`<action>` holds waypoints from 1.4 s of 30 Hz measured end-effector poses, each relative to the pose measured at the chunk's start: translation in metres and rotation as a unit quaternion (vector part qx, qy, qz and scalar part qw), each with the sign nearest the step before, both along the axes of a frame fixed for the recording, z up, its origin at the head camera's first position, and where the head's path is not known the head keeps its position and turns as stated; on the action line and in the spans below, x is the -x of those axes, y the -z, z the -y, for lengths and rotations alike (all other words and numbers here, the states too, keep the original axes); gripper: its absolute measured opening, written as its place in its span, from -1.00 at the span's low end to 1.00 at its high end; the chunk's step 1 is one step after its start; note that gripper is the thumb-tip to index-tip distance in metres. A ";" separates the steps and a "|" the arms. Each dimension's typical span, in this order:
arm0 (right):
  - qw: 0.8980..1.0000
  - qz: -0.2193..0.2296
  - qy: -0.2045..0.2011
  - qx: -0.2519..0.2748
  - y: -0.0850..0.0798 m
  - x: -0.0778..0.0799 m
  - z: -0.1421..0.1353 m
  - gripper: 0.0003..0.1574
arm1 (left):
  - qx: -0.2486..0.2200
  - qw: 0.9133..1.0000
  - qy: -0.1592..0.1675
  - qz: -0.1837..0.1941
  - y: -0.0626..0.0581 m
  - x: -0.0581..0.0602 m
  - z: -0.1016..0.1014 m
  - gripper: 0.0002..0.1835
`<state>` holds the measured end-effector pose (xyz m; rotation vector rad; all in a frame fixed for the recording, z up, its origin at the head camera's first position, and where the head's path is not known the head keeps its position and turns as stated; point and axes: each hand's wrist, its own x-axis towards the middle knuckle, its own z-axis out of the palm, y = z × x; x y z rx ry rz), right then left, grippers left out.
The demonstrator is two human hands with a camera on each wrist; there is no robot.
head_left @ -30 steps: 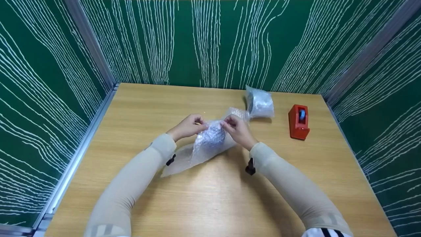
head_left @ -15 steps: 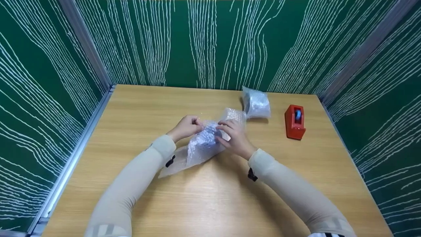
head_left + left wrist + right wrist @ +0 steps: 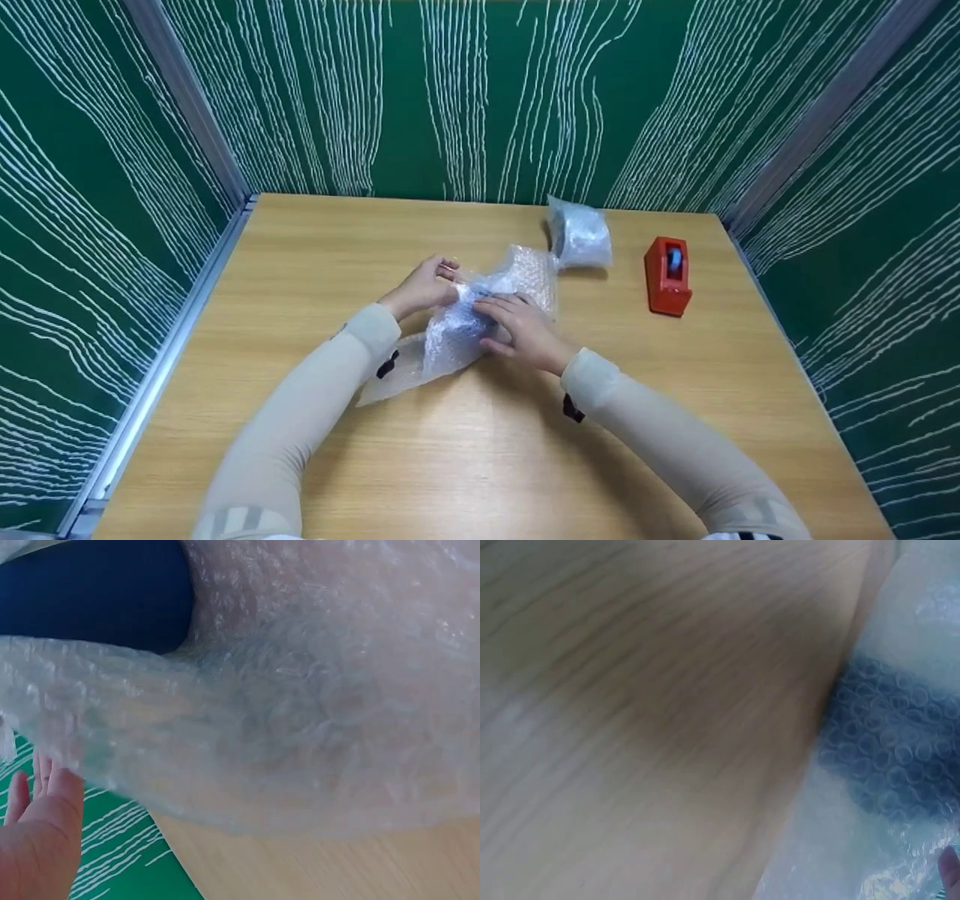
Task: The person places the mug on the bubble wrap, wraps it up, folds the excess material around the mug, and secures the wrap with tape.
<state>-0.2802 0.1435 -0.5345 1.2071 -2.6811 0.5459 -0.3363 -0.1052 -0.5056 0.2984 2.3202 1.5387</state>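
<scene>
A sheet of bubble wrap [image 3: 459,334] lies folded over a dark blue object [image 3: 97,596] in the middle of the table. In the right wrist view the blue object [image 3: 892,742] shows through the bubbles; its rounded end sticks out of a fold in the left wrist view, and its kind is unclear. My left hand [image 3: 424,287] is at the wrap's far left edge, thumb against the plastic and fingers held apart from it. My right hand [image 3: 529,334] rests on the wrap's right side with its fingers extended across the top.
The wrap's free stretch [image 3: 534,274] runs back to a bubble wrap roll [image 3: 585,238] near the table's rear edge. A red tape dispenser [image 3: 667,277] stands to the right. Green panels [image 3: 405,97] with white lines enclose the wooden table [image 3: 480,465] behind and at both sides.
My right hand has gone from pinching the wrap's upper edge to lying flat over it. The raised fold has come down over the object. My left fingers have loosened and spread.
</scene>
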 end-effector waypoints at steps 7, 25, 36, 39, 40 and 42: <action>1.000 -0.014 -0.008 0.005 0.002 0.000 0.006 -0.45 | 0.011 0.998 0.063 0.003 -0.003 0.004 -0.004 -0.39; 0.999 0.013 -0.030 0.018 -0.002 0.007 0.006 -0.74 | 0.024 0.992 0.122 -0.006 0.002 0.003 -0.006 -0.34; 0.977 -0.006 -0.045 0.207 0.018 0.007 -0.003 -0.68 | 0.021 0.993 0.116 -0.011 0.004 -0.001 -0.007 -0.29; 0.973 -0.010 -0.003 0.233 0.018 0.004 -0.006 -0.59 | 0.037 0.994 0.104 0.000 0.003 -0.005 -0.008 -0.24; 0.971 -0.005 0.015 0.238 0.018 0.004 -0.007 -0.55 | 0.042 0.994 0.098 0.005 0.003 -0.006 -0.008 -0.22; 0.968 0.016 0.054 0.246 0.017 0.003 -0.009 -0.47 | 0.046 0.995 0.085 0.019 0.003 -0.008 -0.009 -0.18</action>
